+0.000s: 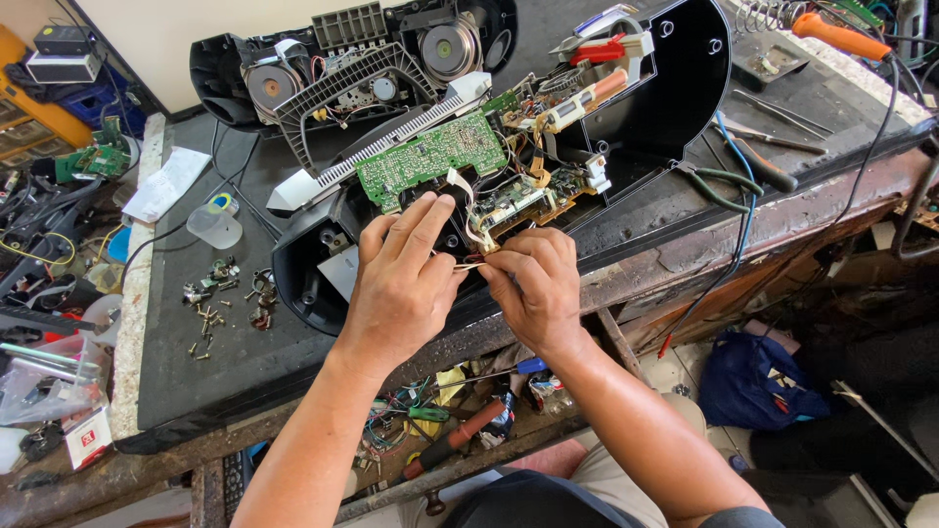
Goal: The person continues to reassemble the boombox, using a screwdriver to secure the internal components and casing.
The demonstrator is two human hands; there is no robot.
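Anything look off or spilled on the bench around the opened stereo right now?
Loose screws lie scattered on the bench's dark top, left of the left hand, not in the clear cup beside them. The green circuit board sits tilted, lifted out of the black casing. Both hands, the right hand too, pinch a thin ribbon cable.

Both hands [469, 279] pinching ribbon cable [468, 220], opened stereo [440, 147]

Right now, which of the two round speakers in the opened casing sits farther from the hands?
The left speaker, at the casing's far left end. The other speaker lies closer, above the green circuit board.
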